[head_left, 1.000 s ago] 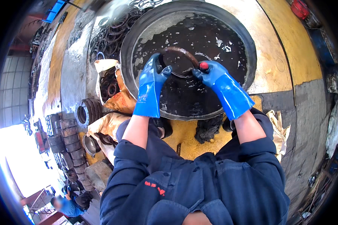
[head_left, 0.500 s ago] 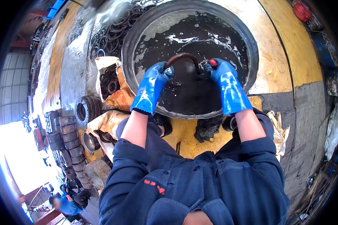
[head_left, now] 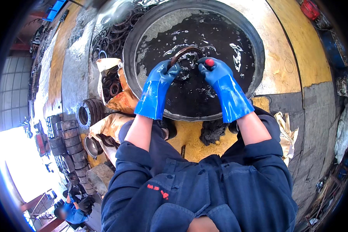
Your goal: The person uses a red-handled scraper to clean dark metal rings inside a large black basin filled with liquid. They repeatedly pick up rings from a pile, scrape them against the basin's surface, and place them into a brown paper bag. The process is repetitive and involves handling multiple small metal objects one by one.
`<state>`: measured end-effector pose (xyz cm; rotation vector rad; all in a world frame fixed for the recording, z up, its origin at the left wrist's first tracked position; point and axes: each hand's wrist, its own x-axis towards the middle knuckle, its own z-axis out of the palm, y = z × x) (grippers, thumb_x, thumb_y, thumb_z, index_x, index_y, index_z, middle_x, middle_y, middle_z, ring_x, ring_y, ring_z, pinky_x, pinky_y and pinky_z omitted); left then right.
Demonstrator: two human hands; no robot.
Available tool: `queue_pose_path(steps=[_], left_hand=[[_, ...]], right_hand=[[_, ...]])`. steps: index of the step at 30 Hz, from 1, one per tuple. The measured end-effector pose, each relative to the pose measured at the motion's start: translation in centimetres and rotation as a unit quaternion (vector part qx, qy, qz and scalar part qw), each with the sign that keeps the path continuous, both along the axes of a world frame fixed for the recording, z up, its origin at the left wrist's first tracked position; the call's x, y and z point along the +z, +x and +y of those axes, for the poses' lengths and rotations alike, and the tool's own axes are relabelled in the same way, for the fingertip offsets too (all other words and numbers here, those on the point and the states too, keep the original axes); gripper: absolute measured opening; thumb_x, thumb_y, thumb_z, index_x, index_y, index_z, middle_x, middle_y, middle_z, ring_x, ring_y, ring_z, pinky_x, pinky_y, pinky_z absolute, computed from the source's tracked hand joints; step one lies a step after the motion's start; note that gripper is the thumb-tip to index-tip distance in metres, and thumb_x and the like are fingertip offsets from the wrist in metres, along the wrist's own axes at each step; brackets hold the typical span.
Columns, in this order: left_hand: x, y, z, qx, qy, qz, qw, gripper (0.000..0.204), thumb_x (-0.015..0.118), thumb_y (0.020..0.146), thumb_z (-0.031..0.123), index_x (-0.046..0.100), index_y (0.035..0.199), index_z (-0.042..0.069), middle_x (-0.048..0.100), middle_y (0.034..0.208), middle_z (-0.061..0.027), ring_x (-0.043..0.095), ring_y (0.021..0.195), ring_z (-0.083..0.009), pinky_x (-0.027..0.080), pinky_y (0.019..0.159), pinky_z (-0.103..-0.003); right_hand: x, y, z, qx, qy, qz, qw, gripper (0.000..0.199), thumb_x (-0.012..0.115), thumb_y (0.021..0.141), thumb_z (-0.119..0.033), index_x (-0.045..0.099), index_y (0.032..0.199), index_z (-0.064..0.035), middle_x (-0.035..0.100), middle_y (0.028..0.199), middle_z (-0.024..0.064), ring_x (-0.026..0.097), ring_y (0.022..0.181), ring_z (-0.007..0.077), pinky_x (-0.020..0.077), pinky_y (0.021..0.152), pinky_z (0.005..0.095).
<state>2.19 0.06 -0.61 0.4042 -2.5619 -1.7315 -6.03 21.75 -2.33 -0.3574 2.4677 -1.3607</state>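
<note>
My left hand (head_left: 163, 72), in a long blue rubber glove, is closed round the left side of a dark brown ring (head_left: 186, 50). The ring is tilted above dark liquid, and its lower part is hard to make out. My right hand (head_left: 216, 73), gloved the same way, is closed at the ring's right side. A red end (head_left: 209, 62) of a tool sticks up from its grip; the rest of that tool is hidden. Both hands are over a big round black tub (head_left: 259, 58) of dark liquid with foam and bright reflections.
Many dark rings (head_left: 118, 31) lie beyond the tub's left side. An open sack (head_left: 123, 101) of rings stands left of the tub, near a stack of rings (head_left: 89, 113). A dark clump (head_left: 212, 132) lies between my feet. Another person (head_left: 71, 212) is at lower left.
My right hand has moved left, bringing the red-ended tool close against the ring. My left hand and the ring have shifted only slightly. The ripples on the liquid have changed.
</note>
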Motion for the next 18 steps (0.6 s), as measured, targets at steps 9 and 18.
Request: queue_pose_path(steps=[9,18], left_hand=[[-2.6,-0.9,-0.2,0.022,-0.063,-0.01,0.998,0.033,0.068,0.098,0.027,0.07,0.115,-0.001,0.071,0.095,-0.0037,0.063,0.089,-0.0119,0.05,0.083,-0.028],[0.8,0.3,1.3,0.105,0.228,0.033,0.967,0.033,0.071,0.096,0.022,0.067,0.117,-0.003,0.072,0.098,-0.0066,0.065,0.087,-0.0139,0.052,0.084,-0.028]], right_hand=[[-1.3,0.2,-2.0,-0.163,-0.296,-0.435,0.835,0.03,0.072,0.093,-0.028,0.074,0.113,-0.005,0.075,0.099,0.0085,0.07,0.086,0.016,0.0565,0.073,0.0325],[1.6,2.2,-1.3,0.01,-0.073,-0.084,0.994,0.027,0.071,0.094,-0.022,0.073,0.118,-0.0103,0.076,0.102,0.0076,0.072,0.091,0.018,0.0554,0.082,0.0309]])
